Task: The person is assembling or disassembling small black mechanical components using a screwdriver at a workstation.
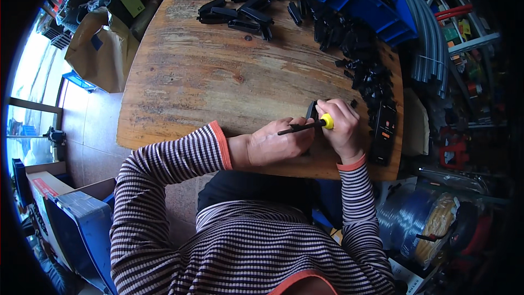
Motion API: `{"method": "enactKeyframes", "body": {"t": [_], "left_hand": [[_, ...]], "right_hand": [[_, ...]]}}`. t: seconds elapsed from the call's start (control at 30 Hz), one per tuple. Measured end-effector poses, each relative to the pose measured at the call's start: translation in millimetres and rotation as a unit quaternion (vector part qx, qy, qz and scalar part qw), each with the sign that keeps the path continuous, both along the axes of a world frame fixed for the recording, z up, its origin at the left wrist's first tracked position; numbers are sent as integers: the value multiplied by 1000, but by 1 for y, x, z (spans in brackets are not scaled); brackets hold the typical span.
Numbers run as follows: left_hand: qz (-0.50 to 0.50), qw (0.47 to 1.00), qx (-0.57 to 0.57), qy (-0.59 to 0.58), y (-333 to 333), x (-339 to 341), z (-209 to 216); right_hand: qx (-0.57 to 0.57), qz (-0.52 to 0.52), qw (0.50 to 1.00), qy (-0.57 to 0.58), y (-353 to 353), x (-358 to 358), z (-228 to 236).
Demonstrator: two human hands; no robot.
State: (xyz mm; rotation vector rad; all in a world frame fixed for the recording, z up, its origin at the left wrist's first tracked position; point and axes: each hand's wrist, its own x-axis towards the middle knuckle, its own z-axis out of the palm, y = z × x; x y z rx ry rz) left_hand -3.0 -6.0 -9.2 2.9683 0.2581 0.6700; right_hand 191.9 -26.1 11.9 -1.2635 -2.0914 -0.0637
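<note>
Close to the table's front edge, my two hands meet around a slim black plastic piece [311, 110]. My left hand [281, 142] is closed on its lower part, and the fingers hide much of it. My right hand [343, 125] is closed on a screwdriver [328, 121] with a yellow-and-black handle; its dark shaft points left across the back of my left hand. The right fingertips also touch the upper end of the black piece. Whether the piece is one part or two joined parts I cannot tell.
Black plastic pieces [256, 13] lie heaped at the far side of the wooden table [218, 76], and smaller black parts [371, 82] run down its right. Blue bins [360, 3] line the back. A black box [383, 134] lies near the right edge.
</note>
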Motion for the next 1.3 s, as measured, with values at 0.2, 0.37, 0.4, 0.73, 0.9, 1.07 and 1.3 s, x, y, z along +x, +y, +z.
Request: {"method": "enactKeyframes", "body": {"t": [0.2, 0.37, 0.4, 0.73, 0.9, 1.07, 1.3], "left_hand": [[20, 998, 30, -42, 0, -3, -4], [2, 999, 42, -8, 3, -2, -1], [5, 1000, 20, -2, 3, -1, 1], [15, 999, -38, 35, 6, 22, 8], [-11, 997, 35, -65, 29, 34, 28], [-39, 999, -9, 5, 54, 23, 39], [280, 939, -104, -173, 148, -42, 67]], "right_hand": [[-7, -19, 1000, 4, -3, -8, 0], [-121, 7, 992, 34, 0, 2, 7], [-175, 17, 983, 54, 1, 5, 11], [-119, -8, 901, 417, 32, 1, 34], [-134, -192, 928, 290, 18, 67, 51], [-157, -309, 938, -25, -5, 72, 34], [-191, -334, 923, -16, -11, 60, 53]]}}
